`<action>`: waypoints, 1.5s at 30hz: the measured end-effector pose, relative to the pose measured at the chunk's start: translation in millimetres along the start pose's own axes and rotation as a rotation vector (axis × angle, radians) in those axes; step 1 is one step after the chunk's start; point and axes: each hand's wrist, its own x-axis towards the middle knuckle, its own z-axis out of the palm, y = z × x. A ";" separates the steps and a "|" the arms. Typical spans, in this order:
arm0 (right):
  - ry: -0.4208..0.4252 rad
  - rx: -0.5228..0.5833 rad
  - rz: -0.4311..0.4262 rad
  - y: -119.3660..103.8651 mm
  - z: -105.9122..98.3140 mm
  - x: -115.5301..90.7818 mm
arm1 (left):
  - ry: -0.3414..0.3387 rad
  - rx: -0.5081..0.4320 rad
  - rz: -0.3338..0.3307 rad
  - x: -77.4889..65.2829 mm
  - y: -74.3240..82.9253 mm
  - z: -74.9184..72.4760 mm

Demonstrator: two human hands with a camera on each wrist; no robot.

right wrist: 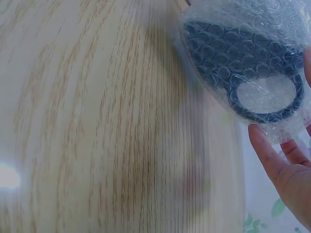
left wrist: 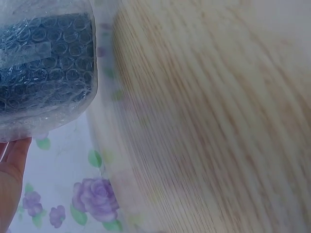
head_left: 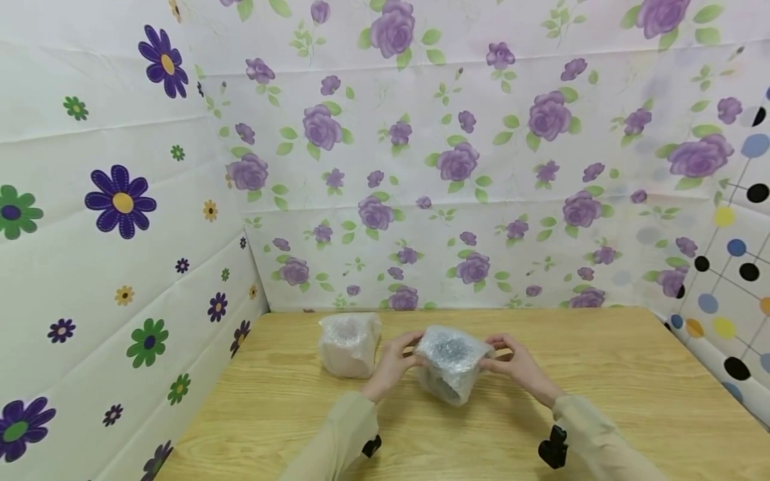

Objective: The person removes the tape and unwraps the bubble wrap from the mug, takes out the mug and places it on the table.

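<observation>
A dark thing bundled in clear bubble wrap (head_left: 452,361) is held between both hands, tilted over the table. My left hand (head_left: 392,363) grips its left side, fingers at the upper edge of the wrap. On the opposite side my right hand (head_left: 519,369) pinches the wrap between thumb and fingers. Through the plastic in the right wrist view, the bundle (right wrist: 228,56) shows a dark blue body and a rounded ring shape. The left wrist view shows the bundle (left wrist: 53,63) with a strip of clear tape across it. Its exact kind is hidden by the wrap.
Another bubble-wrapped bundle (head_left: 349,347), whitish, stands on the wooden table (head_left: 601,347) just left of my left hand. Flower-printed cloth (head_left: 457,234) hangs behind the table, with more printed cloth at both sides. Black camera mounts (head_left: 553,447) sit at the wrists.
</observation>
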 end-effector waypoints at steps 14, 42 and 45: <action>0.014 -0.026 -0.004 6.4 -7.8 -5.6 | -0.013 -0.024 0.027 4.7 -10.1 12.4; 0.015 -0.023 0.022 15.6 -17.2 -7.0 | -0.036 -0.058 -0.019 10.7 -11.6 20.9; 0.024 -0.036 0.011 14.5 -16.9 -7.1 | -0.039 -0.062 -0.018 11.7 -12.5 20.6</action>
